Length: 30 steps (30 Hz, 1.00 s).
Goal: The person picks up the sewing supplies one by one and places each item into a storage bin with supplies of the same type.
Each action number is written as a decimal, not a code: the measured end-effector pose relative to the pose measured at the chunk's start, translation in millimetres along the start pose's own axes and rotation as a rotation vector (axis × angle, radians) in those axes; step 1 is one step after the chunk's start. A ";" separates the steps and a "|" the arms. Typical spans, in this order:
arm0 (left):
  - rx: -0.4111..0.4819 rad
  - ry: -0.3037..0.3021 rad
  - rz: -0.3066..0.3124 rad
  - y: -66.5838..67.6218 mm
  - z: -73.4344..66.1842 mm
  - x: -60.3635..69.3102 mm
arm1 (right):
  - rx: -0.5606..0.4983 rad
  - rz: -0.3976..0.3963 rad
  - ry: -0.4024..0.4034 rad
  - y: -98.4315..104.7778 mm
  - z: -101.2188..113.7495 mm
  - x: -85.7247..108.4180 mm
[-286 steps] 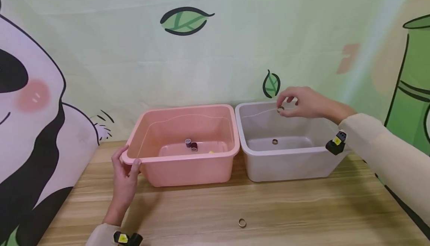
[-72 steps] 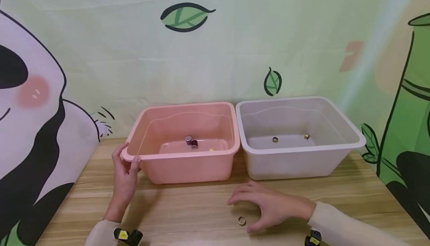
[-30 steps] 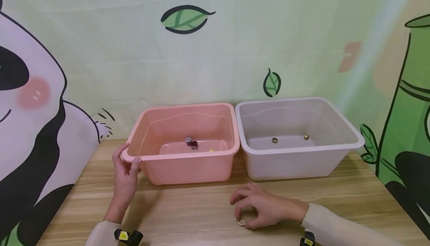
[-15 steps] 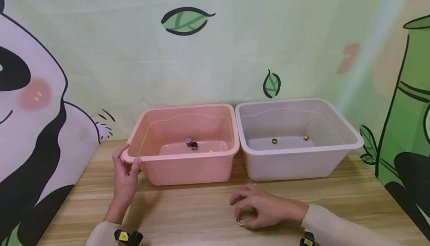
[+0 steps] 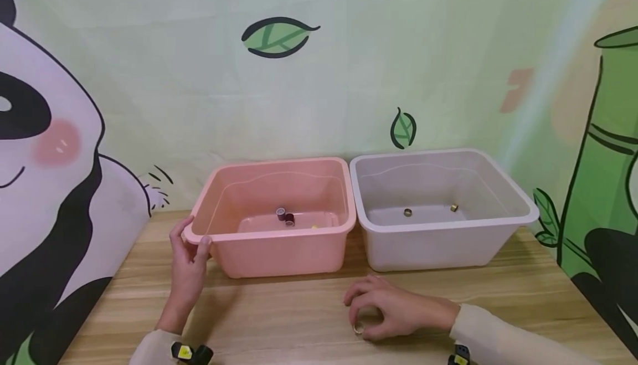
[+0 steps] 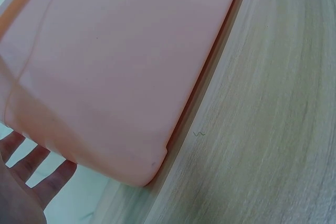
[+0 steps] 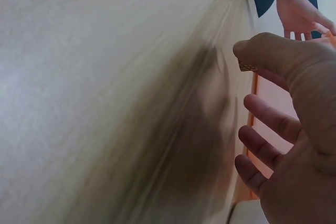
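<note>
My left hand (image 5: 186, 279) grips the front left corner of a pink plastic bin (image 5: 279, 255), thumb in front and fingers around the side. In the left wrist view, fingertips (image 6: 55, 179) touch the bin's wall. My right hand (image 5: 396, 309) is low over the table, pinching a gold ring (image 5: 358, 330) between thumb and index finger. The right wrist view shows the ring's textured band (image 7: 247, 67) at the thumb tip, with the other fingers spread apart. Two more gold rings, one left (image 5: 408, 212) and one right (image 5: 454, 207), lie inside a grey bin (image 5: 428, 248).
Inside the pink bin are a purple-grey small cylinder (image 5: 281, 214), a dark one (image 5: 289, 220) and a partly hidden yellow bit (image 5: 314, 227). Both bins stand side by side on the wooden table (image 5: 279, 320), against a printed cloth backdrop (image 5: 199, 77).
Earlier my right hand held a ring above the grey bin; a second ring now lies inside. That hand came down to the ring on the table and pinched it. My left hand stayed.
</note>
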<state>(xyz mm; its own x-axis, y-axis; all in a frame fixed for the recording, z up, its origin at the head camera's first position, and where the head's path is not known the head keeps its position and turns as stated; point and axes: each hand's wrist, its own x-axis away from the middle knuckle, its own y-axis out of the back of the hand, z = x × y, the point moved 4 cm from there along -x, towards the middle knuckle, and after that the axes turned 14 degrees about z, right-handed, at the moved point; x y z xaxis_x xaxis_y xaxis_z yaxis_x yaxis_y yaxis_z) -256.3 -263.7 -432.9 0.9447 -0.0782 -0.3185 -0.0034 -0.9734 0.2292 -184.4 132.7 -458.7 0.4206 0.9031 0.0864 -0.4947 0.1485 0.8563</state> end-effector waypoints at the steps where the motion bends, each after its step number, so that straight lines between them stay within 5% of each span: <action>1: 0.005 -0.001 -0.001 0.0 0.4 0.2 | -0.003 -0.004 0.007 1.2 0.8 0.5; 13: 0.007 0.001 0.001 0.0 0.6 -0.4 | -0.073 0.007 -0.042 13.3 3.9 2.4; 30: -0.004 -0.013 -0.001 -1.7 1.2 -0.3 | -0.017 -0.033 -0.055 25.4 11.1 7.9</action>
<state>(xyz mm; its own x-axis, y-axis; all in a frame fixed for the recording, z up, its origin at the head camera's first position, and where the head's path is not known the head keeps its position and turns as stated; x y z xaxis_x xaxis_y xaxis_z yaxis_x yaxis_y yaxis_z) -257.0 -262.3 -434.3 0.9403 -0.0800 -0.3309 -0.0008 -0.9725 0.2328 -185.2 139.1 -430.6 0.4774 0.8744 0.0864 -0.4929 0.1851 0.8501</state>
